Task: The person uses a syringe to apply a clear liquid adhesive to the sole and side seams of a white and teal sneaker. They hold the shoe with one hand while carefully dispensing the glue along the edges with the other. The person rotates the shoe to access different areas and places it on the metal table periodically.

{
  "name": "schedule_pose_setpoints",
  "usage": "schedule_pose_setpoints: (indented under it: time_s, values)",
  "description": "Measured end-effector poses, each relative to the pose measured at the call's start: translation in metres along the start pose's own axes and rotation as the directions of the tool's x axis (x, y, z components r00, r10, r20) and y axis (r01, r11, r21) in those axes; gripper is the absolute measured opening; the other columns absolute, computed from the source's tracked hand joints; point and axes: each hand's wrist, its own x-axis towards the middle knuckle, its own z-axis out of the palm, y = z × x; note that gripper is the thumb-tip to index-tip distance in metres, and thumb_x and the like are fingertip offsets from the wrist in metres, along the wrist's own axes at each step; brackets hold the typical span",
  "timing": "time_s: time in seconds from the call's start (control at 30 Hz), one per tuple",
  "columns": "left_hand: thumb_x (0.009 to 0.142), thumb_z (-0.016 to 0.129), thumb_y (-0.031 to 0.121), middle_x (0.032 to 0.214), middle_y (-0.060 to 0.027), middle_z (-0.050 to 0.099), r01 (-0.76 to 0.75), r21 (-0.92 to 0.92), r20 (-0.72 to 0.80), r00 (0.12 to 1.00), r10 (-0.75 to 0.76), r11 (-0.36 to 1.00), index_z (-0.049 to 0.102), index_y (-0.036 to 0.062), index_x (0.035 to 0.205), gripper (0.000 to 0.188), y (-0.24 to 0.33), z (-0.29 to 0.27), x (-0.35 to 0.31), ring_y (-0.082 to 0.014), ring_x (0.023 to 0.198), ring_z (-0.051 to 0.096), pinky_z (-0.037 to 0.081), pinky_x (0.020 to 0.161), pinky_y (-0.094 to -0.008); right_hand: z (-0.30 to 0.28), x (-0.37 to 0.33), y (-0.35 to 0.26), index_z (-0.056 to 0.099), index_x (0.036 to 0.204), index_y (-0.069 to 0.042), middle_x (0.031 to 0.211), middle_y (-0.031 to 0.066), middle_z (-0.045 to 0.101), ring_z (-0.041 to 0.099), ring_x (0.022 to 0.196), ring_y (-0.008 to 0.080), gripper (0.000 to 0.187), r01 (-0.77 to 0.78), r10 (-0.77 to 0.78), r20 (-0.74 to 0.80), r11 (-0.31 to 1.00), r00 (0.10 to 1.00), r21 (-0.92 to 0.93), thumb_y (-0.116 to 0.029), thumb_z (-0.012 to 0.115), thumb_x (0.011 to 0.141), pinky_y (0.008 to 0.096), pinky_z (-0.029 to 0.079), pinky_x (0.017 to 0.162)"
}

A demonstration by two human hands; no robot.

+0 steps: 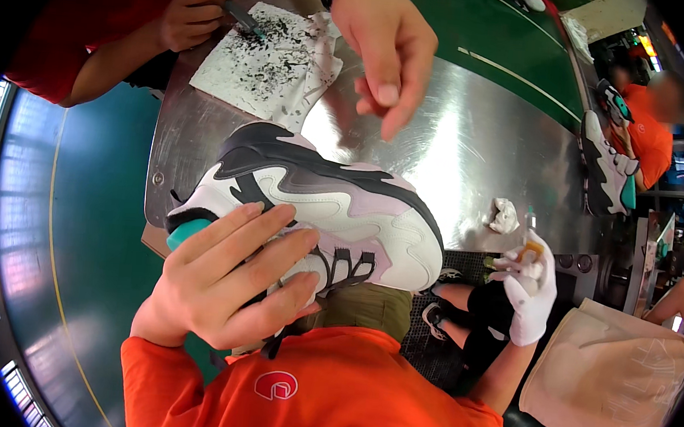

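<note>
Holding a small bottle [528, 252] with an orange band in a white-gloved hand [535, 297] of a seated person at the near right; impossible to tell what is filling it.

Clasping a chunky white, black and pale lilac sneaker [319, 204] with the left hand [228, 281], closing the grip around its near side by the laces and collar, laying the fingers [264, 235] across the upper. Keeping the sneaker on its side at the near edge of the shiny metal surface [443, 149], pointing the toe right and the heel left, just beyond the grip. Showing a teal insert [186, 233] at the heel opening, just left of the fingertips. Not showing the right hand anywhere, so leaving its grip untold.

Reaching in from the far side with another person's bare hand [387, 48], wearing a dark watch, hovering above the sneaker with loose fingers, apart from it. Pressing a thin dark tool [233, 11] onto a white sheet [262, 59], speckled with black marks, at the far left of the surface, with a red-sleeved person's hand [189, 17].

Lying crumpled on the surface right of the sneaker: a small white rag [505, 216]. Sitting on the orange shirt [328, 389] at the near edge: a round white and red emblem [275, 385].
</note>
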Motion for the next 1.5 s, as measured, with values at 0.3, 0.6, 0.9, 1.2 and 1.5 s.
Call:
schedule_pose_setpoints:
  time_s: [0.3,0.6,0.9,1.2,1.5]
  values:
    - [0.087,0.067,0.028,0.093,-0.0073,0.072,0.004,0.037,-0.014,1.0,-0.004,0.999,0.057,0.013,0.09,0.018,0.001,0.004,-0.005,-0.0277,0.089,0.07,0.056,0.08,-0.0371,0.002,0.005,-0.005,0.045,0.139,-0.004,0.106,0.0094,0.058,0.064,0.092,0.0182,0.073,0.02,-0.025,0.025,0.985,0.999,0.171,0.006,0.064,0.069,0.0273,0.053,0.08]
    - [0.088,0.065,0.028,0.092,-0.0063,0.072,0.009,0.024,-0.025,1.0,-0.008,1.0,0.057,0.0132,0.087,0.017,-0.001,0.005,-0.003,-0.0274,0.088,0.07,0.056,0.08,-0.0367,0.017,0.009,-0.008,0.048,0.133,-0.001,0.099,0.0092,0.059,0.062,0.091,0.018,0.063,-0.021,0.001,-0.068,0.958,0.998,-0.287,0.007,0.058,0.071,0.0297,0.053,0.081]
    - [0.084,0.072,0.035,0.095,-0.0104,0.072,0.018,-0.012,0.041,0.999,-0.017,1.0,0.054,0.013,0.099,0.032,0.001,0.0,-0.012,-0.0326,0.09,0.07,0.056,0.08,-0.0416,0.048,0.019,-0.02,0.048,0.132,-0.003,0.113,0.0083,0.058,0.062,0.097,0.0152,0.064,0.17,-0.183,-0.023,0.947,0.983,-0.273,0.002,0.069,0.071,0.0285,0.053,0.082]
    - [0.082,0.066,0.02,0.096,-0.0053,0.072,0.028,-0.006,-0.047,0.999,-0.028,1.0,0.058,0.0143,0.089,0.012,0.002,0.005,-0.016,-0.0265,0.093,0.069,0.055,0.083,-0.0363,0.048,0.015,-0.015,0.045,0.133,-0.002,0.119,0.0102,0.058,0.061,0.1,0.0162,0.066,0.13,-0.145,-0.046,0.961,0.988,-0.243,0.003,0.069,0.071,0.0291,0.053,0.082]
    - [0.082,0.069,0.025,0.095,-0.0066,0.072,0.034,-0.007,-0.016,0.999,-0.034,0.999,0.057,0.0136,0.092,0.019,0.002,0.003,-0.014,-0.0283,0.092,0.069,0.056,0.082,-0.0378,0.044,0.009,-0.013,0.044,0.134,-0.002,0.114,0.0102,0.059,0.061,0.098,0.0158,0.066,0.114,-0.132,-0.063,0.965,0.989,-0.235,0.002,0.069,0.072,0.0285,0.053,0.082]
